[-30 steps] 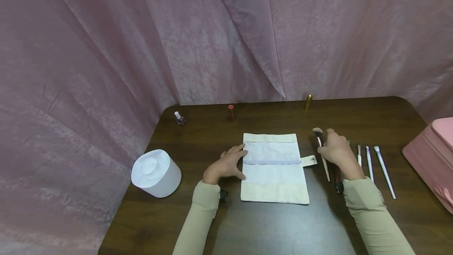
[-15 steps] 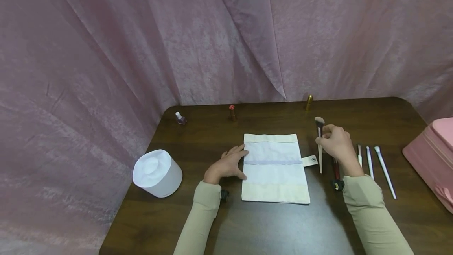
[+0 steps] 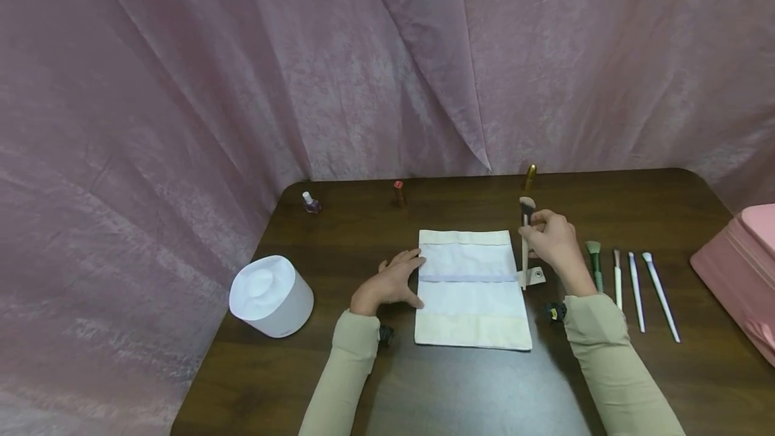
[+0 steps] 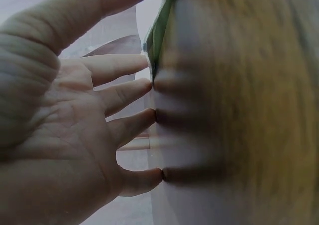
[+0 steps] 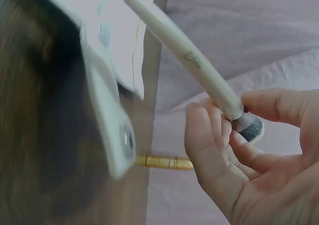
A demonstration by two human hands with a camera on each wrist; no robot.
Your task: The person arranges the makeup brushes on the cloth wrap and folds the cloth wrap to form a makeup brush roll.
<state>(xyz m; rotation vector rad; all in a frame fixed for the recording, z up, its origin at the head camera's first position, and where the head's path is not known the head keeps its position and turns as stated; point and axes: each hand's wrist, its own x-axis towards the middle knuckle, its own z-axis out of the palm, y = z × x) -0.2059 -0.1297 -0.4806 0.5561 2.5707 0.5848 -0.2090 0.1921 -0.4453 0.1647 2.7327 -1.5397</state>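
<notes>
A cream fabric brush roll [image 3: 472, 328] lies unfolded on the table, its snap tab [image 3: 536, 276] sticking out to the right. My left hand [image 3: 390, 282] rests at the roll's left edge; in the left wrist view its fingers [image 4: 124, 93] are spread and fairly straight, tips at the cloth edge and tabletop. Between thumb and fingers my right hand [image 3: 552, 241] pinches a makeup brush [image 3: 525, 254], bristles up, just above the tab. In the right wrist view the pale handle [image 5: 184, 55] of that brush points away from the hand, lettering on it, with dark, light-tipped bristles beside the fingers.
Right of my right arm lie a green brush [image 3: 596, 266] and several white-handled brushes [image 3: 662, 298]. A pink bag [image 3: 735, 268] stands at the right edge. Left is a white round container [image 3: 272, 305]. Nail polish [image 3: 311, 205], a red-topped lipstick [image 3: 399, 195] and a gold tube [image 3: 530, 177] stand behind.
My right hand has lifted the makeup brush from the table and carried it left to the roll's tab. The green brush has come into view. My left hand stays put.
</notes>
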